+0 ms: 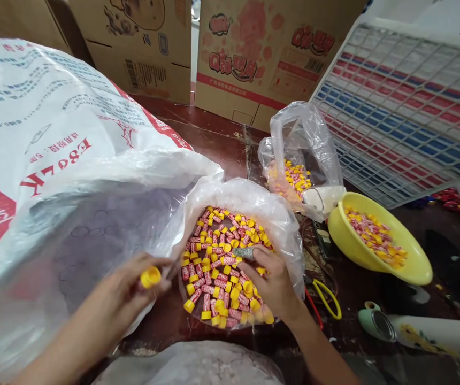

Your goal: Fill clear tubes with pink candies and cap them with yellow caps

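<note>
My left hand (136,291) is closed around a small piece with a round yellow cap (150,277); most of the piece is hidden by the fingers. It is at the left edge of a clear plastic bag (250,195). Inside that bag lie many small red-and-white patterned tubes (222,280) with yellow caps, some caps loose. My right hand (272,275) reaches over the pile from the right, fingers stretched and apart. One finger wears a grey-green wrap (244,252). Whether its fingertips touch a tube is unclear.
A large white printed sack (73,117) gapes at left. A tied-handle clear bag (294,176) and a yellow bowl (340,235) hold more capped pieces. Yellow-and-red handled tool (326,299), cup (376,323), wire rack (398,107) and cardboard boxes (262,53) surround the work area.
</note>
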Demonstrator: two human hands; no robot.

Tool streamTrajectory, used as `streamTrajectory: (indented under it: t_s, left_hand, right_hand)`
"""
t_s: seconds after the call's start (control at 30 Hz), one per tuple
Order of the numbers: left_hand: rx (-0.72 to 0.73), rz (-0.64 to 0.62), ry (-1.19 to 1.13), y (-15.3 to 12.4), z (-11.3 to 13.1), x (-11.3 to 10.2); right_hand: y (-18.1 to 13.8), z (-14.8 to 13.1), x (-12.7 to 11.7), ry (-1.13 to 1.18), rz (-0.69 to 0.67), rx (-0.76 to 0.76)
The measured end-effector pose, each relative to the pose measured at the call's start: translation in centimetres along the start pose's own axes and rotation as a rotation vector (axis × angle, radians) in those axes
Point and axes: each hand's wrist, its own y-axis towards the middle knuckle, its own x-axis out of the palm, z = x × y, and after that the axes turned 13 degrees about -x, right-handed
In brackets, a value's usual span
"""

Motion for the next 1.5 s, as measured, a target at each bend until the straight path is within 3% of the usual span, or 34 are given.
streamTrajectory:
  t_s: [0.07, 0.13, 0.23, 0.37, 0.57, 0.7, 0.8, 0.87, 0.93, 1.0, 1.13, 1.17, 1.23, 1.33, 1.43, 1.5]
  left_hand:
    - [0.040, -0.201, -0.096, -1.7, 0.5, 1.8]
    - [0.040, -0.287, -0.140, -2.6, 1.1, 3.5]
    - [-0.007, -0.309, -0.201, -2.8, 1.5, 4.7]
    - [-0.030, -0.399, -0.354, -2.6, 1.5, 4.3]
    - [-0.039, -0.561, -0.760, -2.5, 2.3, 4.5]
    - [-0.151, -0.588, -1.093, -2.4, 2.2, 6.0]
    - [-0.145, -0.575, -1.186, -2.1, 2.1, 6.9]
    - [-0.135, -0.567, -1.183, -1.9, 2.3, 7.0]
    - [-0.123, -0.500, -1.061, -1.7, 2.4, 6.4]
    - [-0.096, -0.367, -0.790, -1.6, 2.2, 4.9]
    - [-0.027, 0.197, 0.097, -0.7, 0.1, 0.0]
    - [-0.020, 0.296, 0.346, -0.1, -0.7, -1.0]
    - [0.034, 0.352, 0.679, 1.1, -2.6, -2.3]
    - [0.172, 0.447, 0.849, 2.8, -4.9, -2.4]
    - [0.256, 0.542, 0.871, 3.5, -6.0, -2.0]
    - [0.248, 0.541, 0.780, 3.2, -6.1, -2.0]
  right_hand:
    - [0.6, -1.2, -0.4, 0.225, 0.032, 0.021]
    - [1.2, -2.3, -0.4, 0.312, 0.007, 0.002]
    - [2.1, -3.2, -0.4, 0.261, -0.065, -0.128]
    - [3.0, -3.6, -0.9, 0.245, -0.094, -0.194]
    - [3.4, -4.8, -0.1, 0.277, -0.233, -0.375]
    - [2.5, -5.4, 2.0, 0.024, -0.146, -0.465]
    - [2.0, -5.7, 3.5, -0.047, -0.046, -0.476]
    - [2.0, -5.8, 3.8, -0.044, -0.084, -0.468]
    - [2.2, -5.5, 3.2, -0.053, -0.211, -0.474]
    - [2.3, -4.4, 2.0, -0.086, -0.304, -0.447]
    - [0.8, -0.7, -1.4, -0.277, -0.133, -0.184]
    - [0.2, 0.1, -2.1, -0.329, -0.142, -0.138]
    - [-1.3, 0.7, -2.8, -0.375, -0.289, -0.119]
    - [-3.1, 0.1, -2.0, -0.344, -0.525, -0.182]
    - [-4.0, -0.7, -0.2, -0.385, -0.553, -0.225]
    - [-4.1, -0.8, 0.7, -0.412, -0.525, -0.258]
